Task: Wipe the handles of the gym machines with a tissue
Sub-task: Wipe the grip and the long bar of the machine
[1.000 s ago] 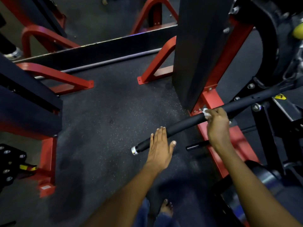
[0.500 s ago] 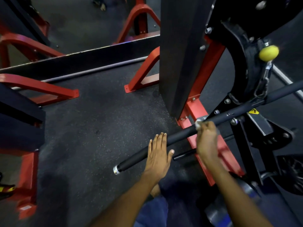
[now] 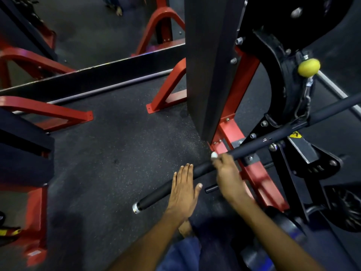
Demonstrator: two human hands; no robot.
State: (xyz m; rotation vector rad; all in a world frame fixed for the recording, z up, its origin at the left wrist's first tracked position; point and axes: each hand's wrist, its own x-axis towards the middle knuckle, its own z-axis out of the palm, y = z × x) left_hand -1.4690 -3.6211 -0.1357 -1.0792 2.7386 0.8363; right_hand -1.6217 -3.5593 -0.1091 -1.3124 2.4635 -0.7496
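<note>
low in the frame's middle the left hand lies flat, fingers straight, steadying the black bar handle, so the right hand, curled round a white tissue, should probably wipe toward the chrome end cap, open floor leftward, red frame close right.

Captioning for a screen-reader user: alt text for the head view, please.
Seen from above, a person's right hand grips a white tissue against a black padded bar handle of a red-and-black gym machine, while the left hand rests flat on the bar nearer its chrome end cap. Dark speckled floor lies below.
</note>
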